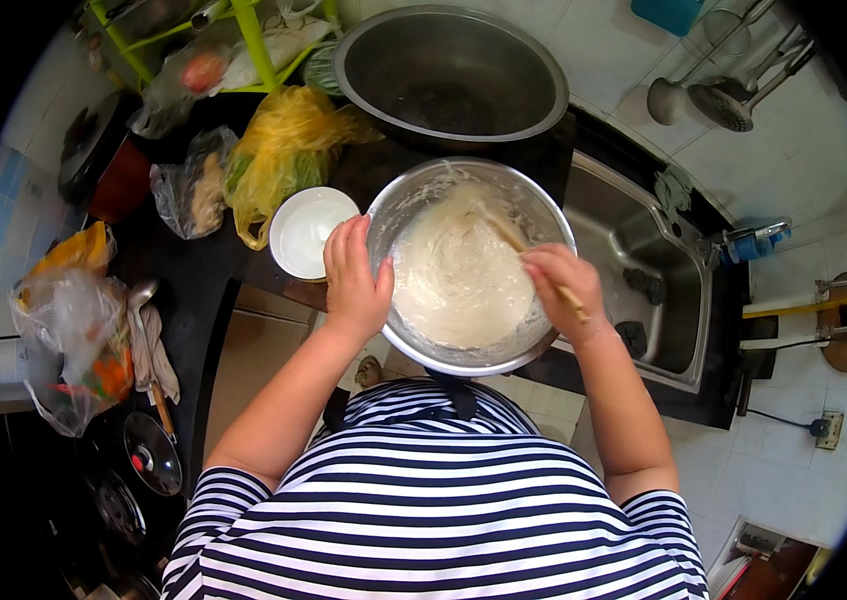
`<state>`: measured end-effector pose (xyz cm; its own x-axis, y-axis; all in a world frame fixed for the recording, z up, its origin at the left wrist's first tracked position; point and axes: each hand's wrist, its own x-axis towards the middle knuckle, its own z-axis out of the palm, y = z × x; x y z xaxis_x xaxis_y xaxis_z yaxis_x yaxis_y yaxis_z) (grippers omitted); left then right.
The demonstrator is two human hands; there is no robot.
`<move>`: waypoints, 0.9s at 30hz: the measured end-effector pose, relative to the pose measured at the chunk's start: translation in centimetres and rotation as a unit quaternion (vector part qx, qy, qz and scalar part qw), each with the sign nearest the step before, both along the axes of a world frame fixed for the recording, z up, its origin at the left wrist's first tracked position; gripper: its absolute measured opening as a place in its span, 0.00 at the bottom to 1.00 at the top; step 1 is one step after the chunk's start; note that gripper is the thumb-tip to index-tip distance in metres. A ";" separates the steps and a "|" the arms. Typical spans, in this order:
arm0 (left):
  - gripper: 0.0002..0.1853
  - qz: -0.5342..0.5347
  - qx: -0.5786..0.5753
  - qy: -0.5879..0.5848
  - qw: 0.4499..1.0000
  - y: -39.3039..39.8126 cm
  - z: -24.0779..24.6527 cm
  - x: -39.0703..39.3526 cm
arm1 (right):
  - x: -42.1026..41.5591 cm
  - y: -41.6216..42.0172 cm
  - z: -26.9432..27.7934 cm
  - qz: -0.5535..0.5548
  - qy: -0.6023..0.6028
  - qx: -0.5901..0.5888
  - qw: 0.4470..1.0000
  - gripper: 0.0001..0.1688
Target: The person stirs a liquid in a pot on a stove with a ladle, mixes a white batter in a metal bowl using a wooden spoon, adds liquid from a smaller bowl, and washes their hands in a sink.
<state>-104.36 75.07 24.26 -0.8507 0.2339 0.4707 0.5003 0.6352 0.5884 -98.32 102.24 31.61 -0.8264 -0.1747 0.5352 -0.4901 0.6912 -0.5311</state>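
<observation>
A steel mixing bowl [473, 369] holds a wet, pale batter or dough [461, 270] with swirl marks, and more of it is smeared up the inner wall. My right hand [564, 289] grips wooden chopsticks or a similar thin wooden stick [502, 229], whose far end dips into the mixture. Against the left rim of the bowl rests my left hand [354, 274], its fingers along the outside and the thumb by the edge. Just left of those fingers stands a white enamel bowl [303, 232] with a dark rim; it seems to hold clear liquid.
A large metal basin [453, 75] stands behind the mixing bowl. At right is a steel sink [596, 225]; ladles [665, 101] hang above. Leftward lie a yellow plastic bag [285, 142] of greens, clear bags [78, 337], a red pot [117, 180] and a glass lid [152, 454].
</observation>
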 end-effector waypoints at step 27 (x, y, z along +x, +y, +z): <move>0.33 0.026 0.008 -0.033 0.999 0.2 -0.5 -0.1 | 4.0 -4.0 0.4 0.103 -0.078 0.011 0.992 0.04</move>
<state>-104.46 75.32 23.73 -0.8904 0.1822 0.4170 0.4273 0.6500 0.6284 -94.34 98.27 32.05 -0.8441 -0.3593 0.3981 -0.5358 0.5965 -0.5976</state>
